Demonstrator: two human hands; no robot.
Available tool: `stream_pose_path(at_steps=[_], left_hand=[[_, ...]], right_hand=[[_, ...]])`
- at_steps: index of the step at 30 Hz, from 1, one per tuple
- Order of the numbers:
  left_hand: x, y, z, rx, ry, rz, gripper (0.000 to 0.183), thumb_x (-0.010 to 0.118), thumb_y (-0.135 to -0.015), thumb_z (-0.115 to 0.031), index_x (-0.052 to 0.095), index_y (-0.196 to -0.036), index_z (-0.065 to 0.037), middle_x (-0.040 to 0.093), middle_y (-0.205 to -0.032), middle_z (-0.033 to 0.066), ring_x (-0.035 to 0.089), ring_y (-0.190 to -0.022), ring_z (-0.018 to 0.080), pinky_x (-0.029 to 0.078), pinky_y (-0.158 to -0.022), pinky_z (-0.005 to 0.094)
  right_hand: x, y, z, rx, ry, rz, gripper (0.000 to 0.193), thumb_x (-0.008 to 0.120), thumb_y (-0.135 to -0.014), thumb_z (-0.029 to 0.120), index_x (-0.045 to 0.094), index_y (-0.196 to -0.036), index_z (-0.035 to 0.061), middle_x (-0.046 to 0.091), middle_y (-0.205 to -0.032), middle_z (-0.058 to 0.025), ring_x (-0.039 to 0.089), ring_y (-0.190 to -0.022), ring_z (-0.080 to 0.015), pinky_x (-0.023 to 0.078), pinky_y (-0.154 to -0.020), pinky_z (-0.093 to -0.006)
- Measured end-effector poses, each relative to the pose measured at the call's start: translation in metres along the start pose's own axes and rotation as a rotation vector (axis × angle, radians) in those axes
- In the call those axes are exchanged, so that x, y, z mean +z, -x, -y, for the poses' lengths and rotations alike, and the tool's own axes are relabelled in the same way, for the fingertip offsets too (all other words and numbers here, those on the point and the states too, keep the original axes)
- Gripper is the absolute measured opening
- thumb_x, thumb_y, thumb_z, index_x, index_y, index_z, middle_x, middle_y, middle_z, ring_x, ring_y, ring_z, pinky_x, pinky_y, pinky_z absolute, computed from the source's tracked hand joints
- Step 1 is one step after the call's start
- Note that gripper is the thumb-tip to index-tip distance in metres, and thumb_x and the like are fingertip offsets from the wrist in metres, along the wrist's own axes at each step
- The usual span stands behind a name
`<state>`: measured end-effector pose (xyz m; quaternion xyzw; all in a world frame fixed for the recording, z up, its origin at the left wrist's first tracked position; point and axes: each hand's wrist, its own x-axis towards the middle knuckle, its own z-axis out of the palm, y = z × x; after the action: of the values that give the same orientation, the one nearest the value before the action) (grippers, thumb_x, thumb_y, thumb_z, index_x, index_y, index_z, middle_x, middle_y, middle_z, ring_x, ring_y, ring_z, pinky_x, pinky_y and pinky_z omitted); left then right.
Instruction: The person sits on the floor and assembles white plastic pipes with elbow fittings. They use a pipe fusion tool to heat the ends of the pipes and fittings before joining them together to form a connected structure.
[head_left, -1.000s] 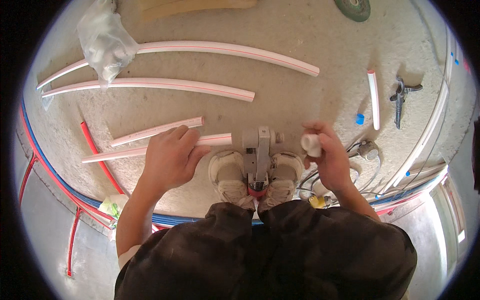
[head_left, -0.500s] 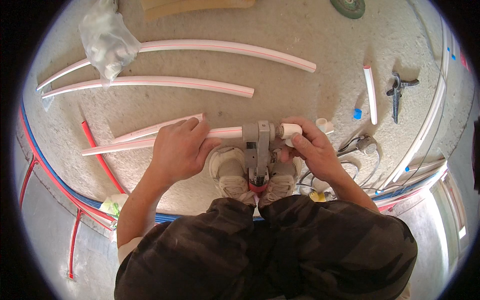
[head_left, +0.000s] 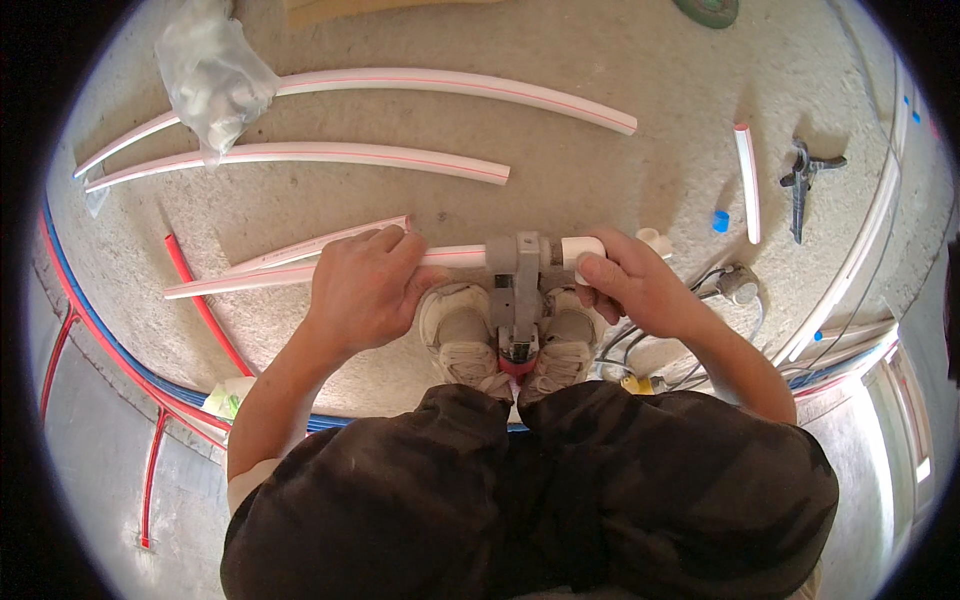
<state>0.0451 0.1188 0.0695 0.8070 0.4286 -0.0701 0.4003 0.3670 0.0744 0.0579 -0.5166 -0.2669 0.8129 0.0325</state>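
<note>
My left hand (head_left: pixel 365 285) is wrapped over a white plastic pipe (head_left: pixel 455 257) with a red stripe. The pipe's right end meets the left side of a grey pipe fusion welder (head_left: pixel 516 290), which stands upright between my shoes with a red part low down. On the welder's other side, my right hand (head_left: pixel 645 285) grips a white elbow fitting (head_left: pixel 578 250), thumb on its front. The elbow lines up with the heating die; whether it sits over it I cannot tell. Part of the elbow is hidden by my fingers.
Longer white pipes (head_left: pixel 400 155) lie ahead, with a clear bag of fittings (head_left: pixel 215 90) across them. At right are a short pipe (head_left: pixel 748 185), a blue cap (head_left: pixel 721 221), a black clamp-like tool (head_left: pixel 802 190) and a coiled cable (head_left: pixel 620 345). A red pipe (head_left: pixel 210 305) lies left.
My right hand has shifted its grip, with the thumb now on the elbow, which sits straighter in line with the pipe. The left hand keeps its hold; the view has moved slightly.
</note>
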Motion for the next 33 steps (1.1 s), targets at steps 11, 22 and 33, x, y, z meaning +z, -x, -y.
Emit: stream_pose_path(at_steps=[11,22,33], left_hand=[[-0.009,0.014,0.018,-0.117,-0.011,-0.013,0.028,0.069,-0.092,-0.03,0.059,-0.09,-0.004,0.059,-0.077,0.0159,0.06,-0.07,0.0404,0.043,-0.06,0.0483],[-0.004,0.005,0.011,-0.034,0.051,-0.029,0.028,0.071,-0.089,-0.028,0.06,-0.09,-0.003,0.056,-0.074,0.0156,0.058,-0.068,0.0397,0.043,-0.059,0.0461],[-0.003,-0.005,0.007,0.03,0.078,-0.044,0.036,0.07,-0.09,-0.033,0.064,-0.104,0.0,0.055,-0.075,0.0152,0.059,-0.069,0.0388,0.044,-0.059,0.0472]], right_hand=[[0.0,0.014,-0.032,-0.114,-0.796,0.078,0.05,0.046,-0.107,0.048,0.053,-0.118,0.0002,0.056,-0.086,-0.0082,0.042,-0.062,-0.0099,0.035,-0.057,-0.0253],[0.001,0.01,-0.024,-0.119,-0.316,0.008,0.041,0.052,-0.106,0.039,0.055,-0.123,0.001,0.06,-0.088,-0.0063,0.048,-0.068,-0.0092,0.04,-0.062,-0.0246],[-0.001,-0.001,-0.017,-0.097,-0.014,-0.011,0.04,0.056,-0.105,0.036,0.055,-0.125,0.0016,0.059,-0.095,-0.0044,0.053,-0.084,-0.0117,0.045,-0.075,-0.0277]])
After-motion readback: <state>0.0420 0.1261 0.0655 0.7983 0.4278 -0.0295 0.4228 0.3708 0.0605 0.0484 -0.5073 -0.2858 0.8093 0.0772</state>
